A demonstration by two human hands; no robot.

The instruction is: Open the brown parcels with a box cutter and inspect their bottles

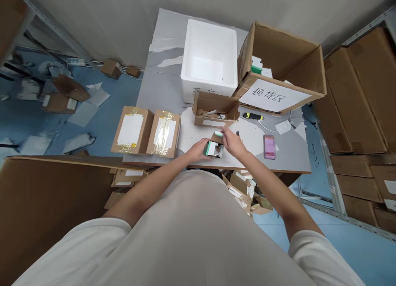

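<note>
A small white and green box (213, 148) stands near the table's front edge with its top open. Something rounded shows inside it, too small to make out. My left hand (197, 150) grips the box's left side. With bent fingers, my right hand (232, 141) pinches the raised lid flap (218, 134) at the top right. Just behind is an open brown carton (213, 123) with a white label and some small contents. A black and yellow utility knife (253, 116) lies to the right, and farther front a phone (269, 146) with a pinkish screen.
Two taped cartons (163, 133) sit at the table's left. A white foam box (210, 78) and a large open carton (287, 76), holding small boxes, stand at the back. Cartons fill the right shelf (355, 96). Paper and boxes litter the floor, some below the table edge.
</note>
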